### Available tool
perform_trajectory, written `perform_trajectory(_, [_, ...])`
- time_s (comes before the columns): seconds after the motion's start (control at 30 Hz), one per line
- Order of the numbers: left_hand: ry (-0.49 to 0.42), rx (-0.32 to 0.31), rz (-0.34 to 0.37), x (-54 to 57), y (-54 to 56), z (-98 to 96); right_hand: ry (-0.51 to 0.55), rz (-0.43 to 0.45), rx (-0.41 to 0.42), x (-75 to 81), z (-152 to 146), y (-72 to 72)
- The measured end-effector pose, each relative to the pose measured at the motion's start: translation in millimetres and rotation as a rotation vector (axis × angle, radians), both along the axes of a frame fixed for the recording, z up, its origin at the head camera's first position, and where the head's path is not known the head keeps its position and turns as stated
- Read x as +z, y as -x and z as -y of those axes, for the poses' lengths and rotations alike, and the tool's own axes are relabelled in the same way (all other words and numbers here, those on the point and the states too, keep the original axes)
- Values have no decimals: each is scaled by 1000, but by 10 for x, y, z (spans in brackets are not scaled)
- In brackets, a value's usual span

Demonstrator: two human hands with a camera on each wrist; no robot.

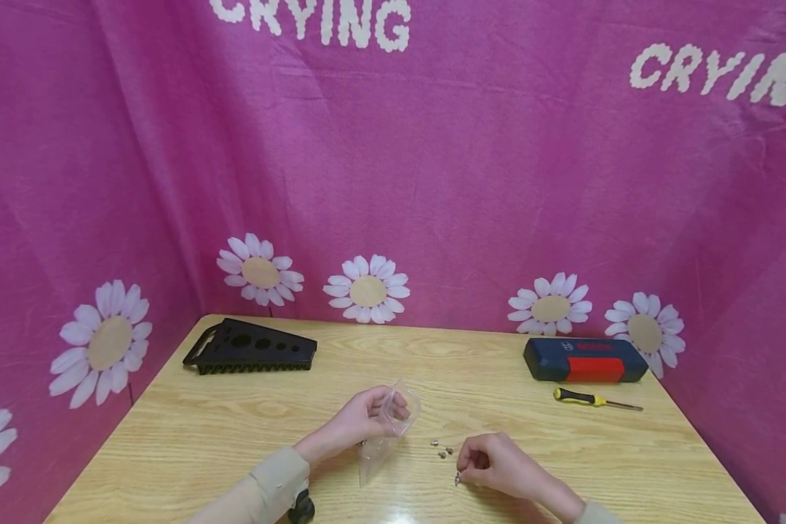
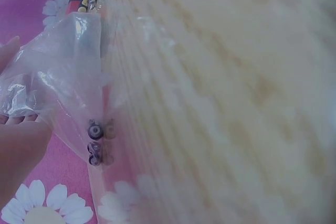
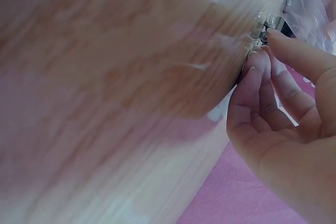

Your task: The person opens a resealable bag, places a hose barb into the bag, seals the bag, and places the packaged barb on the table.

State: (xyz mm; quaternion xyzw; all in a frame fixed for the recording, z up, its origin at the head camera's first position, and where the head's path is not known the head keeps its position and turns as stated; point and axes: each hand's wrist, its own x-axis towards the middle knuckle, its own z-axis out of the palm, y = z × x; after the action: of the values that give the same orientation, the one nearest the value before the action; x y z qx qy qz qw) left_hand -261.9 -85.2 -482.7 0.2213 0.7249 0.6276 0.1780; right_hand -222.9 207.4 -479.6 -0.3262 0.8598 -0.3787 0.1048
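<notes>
My left hand (image 1: 378,415) holds a clear plastic bag (image 1: 375,460) by its upper part, with fingers at the bag's mouth. In the left wrist view, small metal screws (image 2: 95,131) show low in the bag (image 2: 68,72), near the tabletop. To the right, my right hand (image 1: 501,466) is low over the table, its thumb and fingertips pinching a short metal screw (image 1: 457,479). The right wrist view has this screw (image 3: 264,36) at the fingertips, partly hidden. Between the hands, several similar loose screws (image 1: 442,455) lie on the table.
A black holder (image 1: 255,347) with a handle and round holes lies at the back left of the wooden table (image 1: 426,356). At the back right sits a dark blue and red Bosch case (image 1: 586,359), with a yellow and black screwdriver (image 1: 596,399) before it. Pink cloth (image 1: 458,196) surrounds the table.
</notes>
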Motion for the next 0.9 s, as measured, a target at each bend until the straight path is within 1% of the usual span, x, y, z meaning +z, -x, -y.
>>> perform_trajectory(0.17, [-3,2,9,12,-5,-6,-16,-23,-2,-4,2,5])
perform_trajectory(0.43, [7,5,4,21,-13,-8,-32,-40,-8,-13,13,4])
perform_trajectory(0.67, [6,15,17,4,0,-12,-47,-33,-20,1,22,3])
perform_trajectory(0.9, [12,17,17,15,-3,-12,-57,-88,-8,-16,26,4])
